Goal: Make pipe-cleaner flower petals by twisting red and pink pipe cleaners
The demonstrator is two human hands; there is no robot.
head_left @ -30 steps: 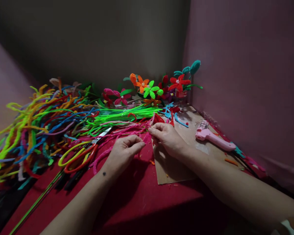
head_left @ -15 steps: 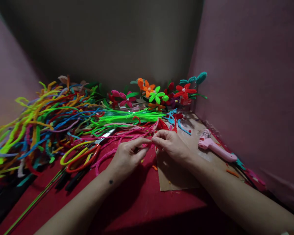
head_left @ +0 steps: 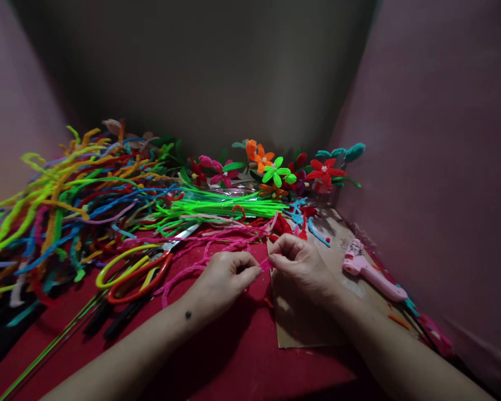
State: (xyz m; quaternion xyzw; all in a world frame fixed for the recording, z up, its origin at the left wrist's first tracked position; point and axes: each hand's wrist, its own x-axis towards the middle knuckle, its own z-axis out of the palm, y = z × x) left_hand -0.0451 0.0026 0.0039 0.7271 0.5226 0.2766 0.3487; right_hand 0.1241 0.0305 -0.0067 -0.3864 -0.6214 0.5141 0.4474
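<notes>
My left hand (head_left: 223, 278) and my right hand (head_left: 303, 262) meet over a red cloth-covered table (head_left: 234, 356). Both pinch a short pink pipe cleaner piece (head_left: 265, 264) between thumb and fingertips, fingers closed around it. More pink pipe cleaners (head_left: 200, 250) lie just beyond my left hand. My right hand rests above a brown cardboard sheet (head_left: 300, 328).
A big heap of many-coloured pipe cleaners (head_left: 67, 206) fills the left. Scissors with yellow and red handles (head_left: 137, 267) lie beside my left hand. Finished pipe cleaner flowers (head_left: 275, 170) stand at the back. A pink glue gun (head_left: 369, 273) lies on the right by the wall.
The view has tilted, so everything sits lower in the frame. My hands have drawn closer together on the pink piece, which looks smaller between my fingertips.
</notes>
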